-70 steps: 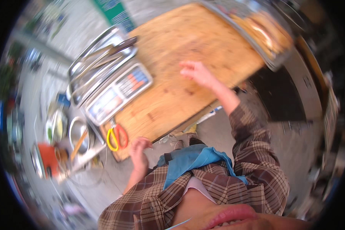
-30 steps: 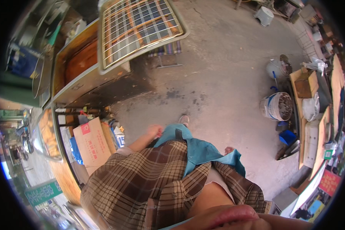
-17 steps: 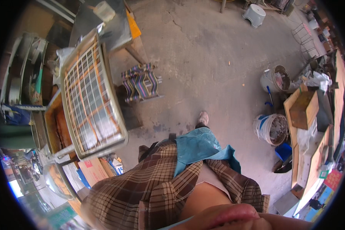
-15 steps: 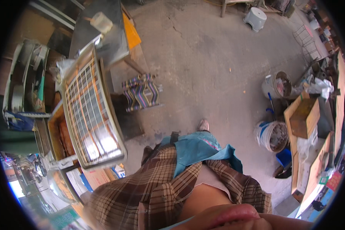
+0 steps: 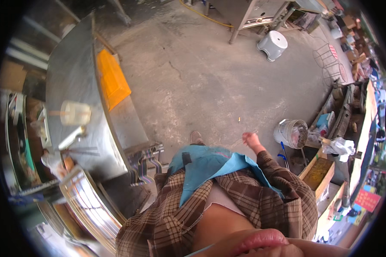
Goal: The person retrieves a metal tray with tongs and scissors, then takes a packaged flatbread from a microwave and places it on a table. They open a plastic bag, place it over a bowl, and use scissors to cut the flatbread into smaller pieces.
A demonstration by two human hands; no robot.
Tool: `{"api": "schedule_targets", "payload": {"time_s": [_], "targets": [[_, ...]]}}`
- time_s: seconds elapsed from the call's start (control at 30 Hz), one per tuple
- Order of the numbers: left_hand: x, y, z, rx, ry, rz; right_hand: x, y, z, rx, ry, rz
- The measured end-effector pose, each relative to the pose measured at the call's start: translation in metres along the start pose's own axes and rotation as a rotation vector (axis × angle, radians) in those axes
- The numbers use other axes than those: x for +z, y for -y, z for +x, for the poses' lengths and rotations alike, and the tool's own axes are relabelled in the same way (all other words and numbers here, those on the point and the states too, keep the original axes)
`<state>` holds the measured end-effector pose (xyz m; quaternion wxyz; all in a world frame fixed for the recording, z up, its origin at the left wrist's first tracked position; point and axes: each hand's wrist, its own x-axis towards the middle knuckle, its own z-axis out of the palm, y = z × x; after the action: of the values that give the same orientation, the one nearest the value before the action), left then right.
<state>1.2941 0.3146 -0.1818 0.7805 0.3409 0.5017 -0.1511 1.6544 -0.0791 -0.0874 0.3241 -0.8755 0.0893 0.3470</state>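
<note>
My right hand (image 5: 251, 140) hangs in front of my body, past the cuff of a brown plaid sleeve. Its fingers are loosely bent and a little apart, and nothing shows in them. The white bucket (image 5: 283, 133) standing to its right is the nearest thing, with some contents inside. My left hand is out of sight; only the plaid sleeve on that side shows. A blue apron (image 5: 206, 165) covers my front, and one shoe (image 5: 196, 137) steps out below it on the concrete floor.
A metal table (image 5: 73, 60) runs along the left, holding a translucent scoop-like container (image 5: 76, 113). Beside it are an orange crate (image 5: 111, 81), a striped folding stool (image 5: 143, 165) and a wire rack on a tray (image 5: 88, 201). A white stool (image 5: 272, 45) stands ahead; a wooden box (image 5: 318, 173) is right.
My view has moved forward: the table and orange crate sit nearer, and the rack has slid toward the lower left. My right hand has come into view.
</note>
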Motion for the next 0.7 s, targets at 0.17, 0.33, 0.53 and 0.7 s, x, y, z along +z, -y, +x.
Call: {"api": "schedule_targets", "payload": {"time_s": [0.17, 0.33, 0.53, 0.7], "targets": [[-0.008, -0.099, 0.073, -0.057, 0.007, -0.089, 0.010, 0.000, -0.023, 0.364, 0.119, -0.393], [-0.032, -0.178, 0.154, -0.125, -0.053, -0.218, -0.003, 0.018, 0.070, 0.381, 0.326, -0.751], [-0.011, -0.229, 0.185, 0.003, -0.082, -0.385, -0.020, 0.170, 0.275, 0.391, 0.288, -0.532], [0.008, -0.277, 0.181, 0.178, 0.097, -0.187, -0.012, 0.349, 0.336, -0.164, 0.150, -0.472]]}}
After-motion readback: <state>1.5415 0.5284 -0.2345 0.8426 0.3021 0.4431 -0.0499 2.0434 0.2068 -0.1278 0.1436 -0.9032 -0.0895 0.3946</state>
